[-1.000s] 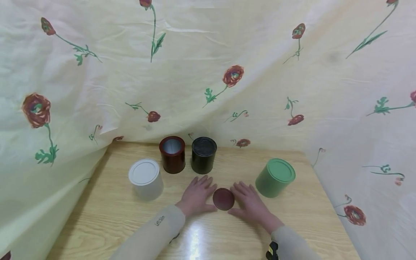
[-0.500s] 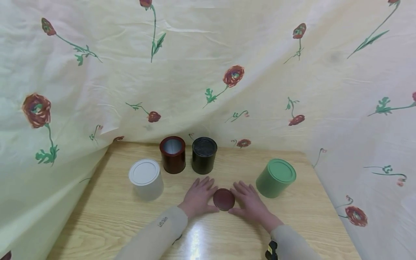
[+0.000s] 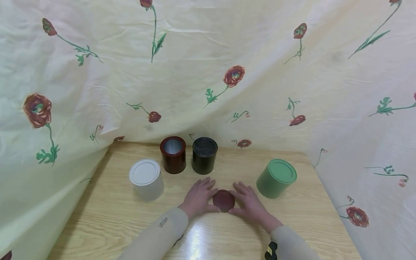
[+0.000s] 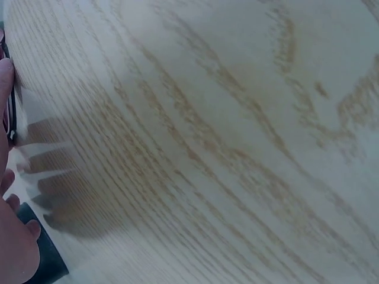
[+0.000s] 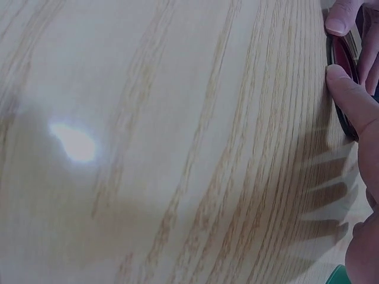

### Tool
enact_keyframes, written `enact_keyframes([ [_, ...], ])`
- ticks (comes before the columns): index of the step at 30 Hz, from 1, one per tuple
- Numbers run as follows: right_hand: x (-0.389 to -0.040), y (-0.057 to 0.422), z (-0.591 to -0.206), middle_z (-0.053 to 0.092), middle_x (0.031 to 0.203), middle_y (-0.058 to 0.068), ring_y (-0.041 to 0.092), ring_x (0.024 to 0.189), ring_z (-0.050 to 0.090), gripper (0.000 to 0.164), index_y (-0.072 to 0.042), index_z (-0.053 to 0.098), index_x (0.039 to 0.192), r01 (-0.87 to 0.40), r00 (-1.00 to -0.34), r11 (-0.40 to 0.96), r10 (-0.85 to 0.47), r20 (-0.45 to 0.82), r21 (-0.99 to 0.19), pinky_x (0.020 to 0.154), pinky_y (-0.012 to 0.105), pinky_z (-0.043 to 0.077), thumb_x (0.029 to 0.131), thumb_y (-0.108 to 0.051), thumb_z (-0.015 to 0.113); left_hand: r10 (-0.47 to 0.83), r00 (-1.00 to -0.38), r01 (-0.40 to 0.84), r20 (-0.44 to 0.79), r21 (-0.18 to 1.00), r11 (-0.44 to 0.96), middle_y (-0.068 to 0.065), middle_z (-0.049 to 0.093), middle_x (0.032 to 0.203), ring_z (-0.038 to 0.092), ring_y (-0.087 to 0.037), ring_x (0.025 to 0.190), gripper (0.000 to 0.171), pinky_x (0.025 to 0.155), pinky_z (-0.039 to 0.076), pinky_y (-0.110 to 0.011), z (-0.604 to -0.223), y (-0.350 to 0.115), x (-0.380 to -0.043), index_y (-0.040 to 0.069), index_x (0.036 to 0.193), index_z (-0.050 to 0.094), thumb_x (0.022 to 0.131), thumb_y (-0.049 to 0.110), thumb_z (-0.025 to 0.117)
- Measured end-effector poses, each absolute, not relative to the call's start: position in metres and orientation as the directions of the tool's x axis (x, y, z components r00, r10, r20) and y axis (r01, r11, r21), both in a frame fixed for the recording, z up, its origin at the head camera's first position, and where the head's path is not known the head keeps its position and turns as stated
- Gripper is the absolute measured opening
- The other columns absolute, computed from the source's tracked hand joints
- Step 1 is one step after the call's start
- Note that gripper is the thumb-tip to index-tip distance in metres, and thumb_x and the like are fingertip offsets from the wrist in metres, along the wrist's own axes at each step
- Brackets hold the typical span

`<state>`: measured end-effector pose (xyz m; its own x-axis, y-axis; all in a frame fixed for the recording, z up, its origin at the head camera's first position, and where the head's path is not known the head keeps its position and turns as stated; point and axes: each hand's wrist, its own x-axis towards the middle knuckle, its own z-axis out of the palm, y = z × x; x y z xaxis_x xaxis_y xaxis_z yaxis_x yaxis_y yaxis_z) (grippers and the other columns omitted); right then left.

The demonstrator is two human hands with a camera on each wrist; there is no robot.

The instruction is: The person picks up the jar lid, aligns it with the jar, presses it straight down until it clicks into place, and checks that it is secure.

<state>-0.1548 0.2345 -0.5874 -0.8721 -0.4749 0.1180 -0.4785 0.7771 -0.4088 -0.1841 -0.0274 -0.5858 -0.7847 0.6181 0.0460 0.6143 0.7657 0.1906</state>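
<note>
A round dark red lid is between both hands near the middle of the table. My left hand holds its left edge between thumb and forefinger. From the other side, my right hand holds the right edge the same way. In the right wrist view both thumbs press the near rim of the lid. The left wrist view catches only a sliver of the lid beside the left thumb. Behind the hands stands a dark red can, its top open and grey inside.
A black lidded can stands right of the red can. At the left is a white lidded can, and near the right hand a green lidded can. Flowered cloth hangs behind and beside the wooden table.
The lid has shifted very slightly toward me. The left hand has edged a little to the right, and the fingertips reach closer over the lid's edges. The cans stay put.
</note>
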Motion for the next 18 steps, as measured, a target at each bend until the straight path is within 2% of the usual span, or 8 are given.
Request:
enact_keyframes([
  [8, -0.1544, 0.233, -0.5885, 0.049, 0.159, 0.027, 0.054, 0.152, 0.035, 0.072, 0.0, 0.068, 0.141, -0.477, -0.873, 0.767, -0.47, 0.129, -0.429, 0.119, 0.079, 0.022, 0.085, -0.039, 0.091, 0.616, -0.785, 0.611, 0.061, 0.239, 0.755, -0.005, 0.048, 0.166, 0.035, -0.029, 0.159, 0.081, 0.129, 0.03, -0.05, -0.5851, -0.0295, -0.1834, 0.02, 0.148, 0.067, 0.085, 0.069, 0.079],
  [18, -0.1546, 0.2297, -0.5845, 0.048, 0.161, 0.027, 0.052, 0.153, 0.034, 0.076, 0.001, 0.066, 0.143, -0.495, -0.866, 0.758, -0.471, 0.168, -0.426, 0.121, 0.077, 0.023, 0.083, -0.038, 0.093, 0.616, -0.78, 0.619, 0.105, 0.267, 0.739, -0.006, 0.047, 0.167, 0.034, -0.029, 0.159, 0.083, 0.13, 0.029, -0.05, -0.5858, -0.0366, -0.1851, 0.019, 0.148, 0.067, 0.085, 0.07, 0.079],
])
